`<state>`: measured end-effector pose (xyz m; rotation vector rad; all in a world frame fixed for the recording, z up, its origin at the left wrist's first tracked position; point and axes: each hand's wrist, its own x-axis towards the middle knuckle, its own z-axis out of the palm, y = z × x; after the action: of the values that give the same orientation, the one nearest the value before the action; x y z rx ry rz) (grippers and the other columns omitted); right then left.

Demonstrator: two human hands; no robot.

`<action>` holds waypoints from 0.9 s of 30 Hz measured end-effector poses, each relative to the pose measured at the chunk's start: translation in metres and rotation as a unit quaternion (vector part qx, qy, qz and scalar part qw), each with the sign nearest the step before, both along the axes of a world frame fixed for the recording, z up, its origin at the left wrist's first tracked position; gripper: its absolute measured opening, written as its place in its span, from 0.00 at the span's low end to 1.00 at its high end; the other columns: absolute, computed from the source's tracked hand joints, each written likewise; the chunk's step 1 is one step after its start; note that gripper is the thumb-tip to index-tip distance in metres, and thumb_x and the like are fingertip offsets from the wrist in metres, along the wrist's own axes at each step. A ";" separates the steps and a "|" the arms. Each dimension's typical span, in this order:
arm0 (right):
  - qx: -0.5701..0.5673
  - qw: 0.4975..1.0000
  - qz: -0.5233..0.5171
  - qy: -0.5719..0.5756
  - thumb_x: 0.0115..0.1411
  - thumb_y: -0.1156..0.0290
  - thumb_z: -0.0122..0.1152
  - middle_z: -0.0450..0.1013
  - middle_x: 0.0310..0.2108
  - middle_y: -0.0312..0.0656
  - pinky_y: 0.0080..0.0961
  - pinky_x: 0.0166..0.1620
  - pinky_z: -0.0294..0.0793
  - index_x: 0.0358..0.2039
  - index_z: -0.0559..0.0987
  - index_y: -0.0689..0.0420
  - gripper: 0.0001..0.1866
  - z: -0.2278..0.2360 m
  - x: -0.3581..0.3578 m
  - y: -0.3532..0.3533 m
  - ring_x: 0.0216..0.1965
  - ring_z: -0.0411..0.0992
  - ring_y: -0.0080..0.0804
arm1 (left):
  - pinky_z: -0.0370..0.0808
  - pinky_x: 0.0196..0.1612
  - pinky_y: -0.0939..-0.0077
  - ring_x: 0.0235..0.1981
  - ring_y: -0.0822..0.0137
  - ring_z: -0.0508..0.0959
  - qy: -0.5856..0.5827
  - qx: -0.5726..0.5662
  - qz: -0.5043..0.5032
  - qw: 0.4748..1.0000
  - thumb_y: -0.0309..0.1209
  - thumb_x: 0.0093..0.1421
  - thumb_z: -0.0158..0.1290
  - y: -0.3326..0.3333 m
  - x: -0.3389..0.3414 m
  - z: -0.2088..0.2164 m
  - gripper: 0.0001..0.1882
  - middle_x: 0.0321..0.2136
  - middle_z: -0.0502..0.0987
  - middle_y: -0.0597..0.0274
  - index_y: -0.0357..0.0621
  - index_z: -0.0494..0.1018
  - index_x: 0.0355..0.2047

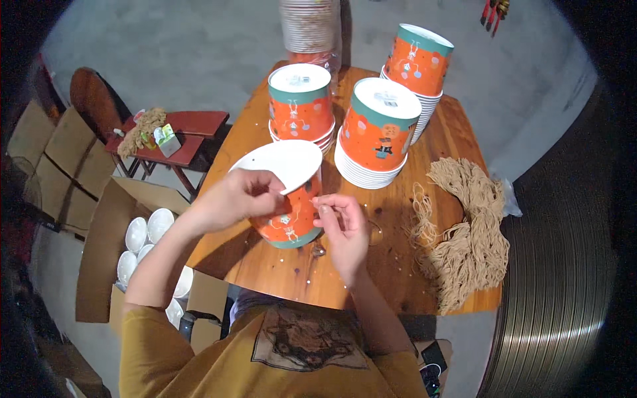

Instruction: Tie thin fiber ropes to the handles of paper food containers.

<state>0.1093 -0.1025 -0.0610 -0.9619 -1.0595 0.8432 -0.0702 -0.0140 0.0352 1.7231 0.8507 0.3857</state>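
Note:
An orange paper bucket [290, 230] with a green band and a white inside stands tilted at the near side of the wooden table [391, 272]. My left hand [244, 194] is closed on its rim, thumb and fingers pinching the edge. Close to the bucket's right side, my right hand [342, 229] has thumb and forefinger pressed together; whatever they pinch is too small to make out. Beyond are upside-down stacks of matching buckets: one on the left [300, 114], one in the middle [375, 136] and one farther back [413, 69].
Loose tan twine [468, 242] lies along the table's right side. A tall plastic-wrapped stack [308, 26] rises at the back. Left of the table, a cardboard box [99, 265] holds several white-lined buckets [159, 225]. A red bench [202, 124] and ridged dark sheeting [564, 265] flank the table.

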 end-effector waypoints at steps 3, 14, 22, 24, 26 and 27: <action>0.063 0.994 -0.010 -0.089 0.63 0.79 0.49 0.71 0.43 0.40 0.19 0.41 0.75 0.41 0.71 0.62 0.06 0.004 -0.001 0.001 0.42 0.70 0.20 | 0.71 0.39 0.84 0.32 0.80 0.74 -0.013 -0.028 0.006 1.000 0.27 0.58 0.49 0.013 -0.002 0.002 0.09 0.28 0.75 0.70 0.35 0.73 0.36; 0.059 0.992 0.011 -0.107 0.63 0.81 0.49 0.70 0.47 0.43 0.17 0.39 0.72 0.40 0.71 0.63 0.05 0.002 -0.003 0.007 0.35 0.68 0.16 | 0.73 0.39 0.80 0.36 0.74 0.78 -0.025 -0.133 -0.017 0.991 0.23 0.52 0.49 0.016 -0.002 0.009 0.23 0.38 0.75 0.67 0.38 0.69 0.52; 0.103 0.981 -0.020 -0.161 0.62 0.81 0.49 0.70 0.48 0.45 0.18 0.40 0.72 0.40 0.71 0.63 0.06 0.003 -0.004 0.009 0.37 0.70 0.19 | 0.71 0.40 0.83 0.38 0.73 0.77 -0.030 -0.150 -0.052 0.987 0.19 0.48 0.47 0.023 -0.007 0.005 0.24 0.36 0.73 0.70 0.38 0.71 0.49; 0.130 0.973 -0.028 -0.191 0.62 0.81 0.50 0.70 0.48 0.45 0.18 0.40 0.72 0.40 0.71 0.63 0.06 0.010 -0.004 0.008 0.38 0.70 0.20 | 0.71 0.39 0.83 0.39 0.74 0.77 -0.035 -0.157 -0.049 0.986 0.19 0.48 0.47 0.022 -0.007 0.003 0.24 0.35 0.72 0.71 0.38 0.71 0.48; 0.156 0.962 -0.039 -0.221 0.62 0.81 0.50 0.70 0.48 0.45 0.18 0.39 0.72 0.40 0.71 0.62 0.06 0.012 -0.002 0.007 0.38 0.70 0.21 | 0.71 0.39 0.83 0.39 0.75 0.76 -0.040 -0.164 -0.048 0.985 0.18 0.47 0.47 0.022 -0.006 0.002 0.24 0.35 0.71 0.72 0.38 0.71 0.48; 0.148 0.967 -0.021 -0.207 0.62 0.81 0.50 0.71 0.45 0.44 0.17 0.39 0.72 0.40 0.71 0.62 0.06 0.010 -0.001 0.007 0.36 0.71 0.21 | 0.70 0.39 0.83 0.38 0.75 0.76 -0.038 -0.163 -0.047 0.985 0.18 0.47 0.47 0.022 -0.006 0.001 0.24 0.35 0.71 0.72 0.38 0.72 0.48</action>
<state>0.1085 -0.0955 -0.0508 -0.9205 -1.4715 0.4358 -0.0762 0.0081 0.0361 1.4292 0.7303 0.2316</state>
